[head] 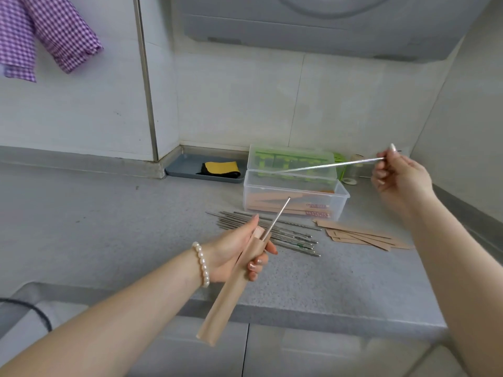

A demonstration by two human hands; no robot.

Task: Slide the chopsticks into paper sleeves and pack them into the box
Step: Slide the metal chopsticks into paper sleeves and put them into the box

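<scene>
Left hand (234,251): fingers curled round a brown paper sleeve (228,289), which slants from the hand down toward 7 o'clock past the front edge of the surface (109,219); a pearl bracelet (201,263) circles the wrist.
Sleeved chopstick (277,217): a metal stick stands partly inside the sleeve's open mouth, its free end pointing toward 1 o'clock.
Right hand (400,175): raised at 2 o'clock in the view, thumb and fingertips pinching one end of a second metal chopstick (332,165), which stretches toward 9 o'clock in front of the box.
Loose chopsticks (272,232): a bundle of metal sticks lies flat on the grey surface just beyond the left hand.
Empty sleeves (362,235): a fanned pile of brown paper sleeves lies at 3 o'clock from the bundle, near it.
Box (294,200): a clear plastic box sits at 12 o'clock from the bundle, holding several filled sleeves; its lid (291,161) is propped open behind it.
Background: a grey tray (179,167) with a yellow-and-black cloth (220,168) sits in the corner at 9 o'clock from the box; a purple checked cloth (49,31) hangs at 10 o'clock in the view.
</scene>
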